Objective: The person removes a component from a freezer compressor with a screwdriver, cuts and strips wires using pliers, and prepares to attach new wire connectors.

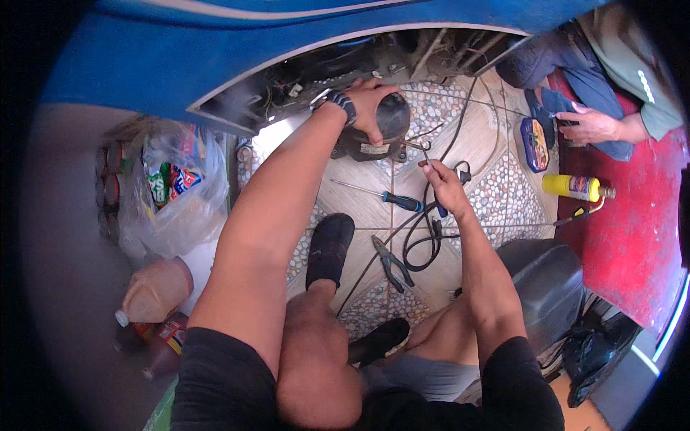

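Note:
My left hand rests spread over the top of a black, dome-shaped compressor with a pale label, pressing on it. The compressor stands on the tiled floor in front of the open base of a blue cabinet. My right hand is closed just right of it, thumb and fingers pinching a thin wire near the compressor's side; its far end is too small to make out. Close below lie a screwdriver with a blue-black handle and a pair of pliers, jaws toward the screwdriver. A black power cable loops beside them.
The blue cabinet spans the top. At right, another person's hand is beside a dark blue box; a yellow gas torch lies near a red surface. Left are a plastic bag and jug.

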### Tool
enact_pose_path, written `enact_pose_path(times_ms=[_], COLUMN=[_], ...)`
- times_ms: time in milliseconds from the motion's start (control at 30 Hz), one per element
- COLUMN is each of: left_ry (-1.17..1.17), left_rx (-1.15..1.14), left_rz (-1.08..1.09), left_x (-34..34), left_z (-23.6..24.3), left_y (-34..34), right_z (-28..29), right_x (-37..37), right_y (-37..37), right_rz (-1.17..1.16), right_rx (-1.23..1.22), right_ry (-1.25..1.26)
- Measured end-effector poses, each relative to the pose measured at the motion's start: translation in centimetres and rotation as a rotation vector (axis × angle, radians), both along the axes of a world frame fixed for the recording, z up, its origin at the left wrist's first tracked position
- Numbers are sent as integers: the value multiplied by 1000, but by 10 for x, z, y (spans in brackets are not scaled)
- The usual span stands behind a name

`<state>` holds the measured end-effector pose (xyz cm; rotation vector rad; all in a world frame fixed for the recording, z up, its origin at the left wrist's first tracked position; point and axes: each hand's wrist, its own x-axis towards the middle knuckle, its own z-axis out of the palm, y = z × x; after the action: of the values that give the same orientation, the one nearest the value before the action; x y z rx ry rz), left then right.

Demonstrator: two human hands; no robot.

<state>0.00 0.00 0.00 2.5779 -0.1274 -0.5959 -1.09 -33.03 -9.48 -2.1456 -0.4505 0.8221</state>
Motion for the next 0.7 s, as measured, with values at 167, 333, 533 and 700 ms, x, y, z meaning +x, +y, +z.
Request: enact_pose_path(times_ms=[167, 333, 533, 700], left_ry=[-42, -40, -27, -11], left_rx=[-3, 32, 68, 57], left_rz=[-24, -27, -47, -44], left_x=[-3, 5, 8, 8], left_z=[10, -3, -3, -4], left_y=[13, 15, 13, 19], right_z=[4, 32, 16, 10], right_x=[33, 33, 25, 14], right_y=[27, 16, 15, 19], right_rz=[-66, -374, -169, -46], right_rx=[266, 624, 430, 326], right_ry=[363, 358, 457, 462])
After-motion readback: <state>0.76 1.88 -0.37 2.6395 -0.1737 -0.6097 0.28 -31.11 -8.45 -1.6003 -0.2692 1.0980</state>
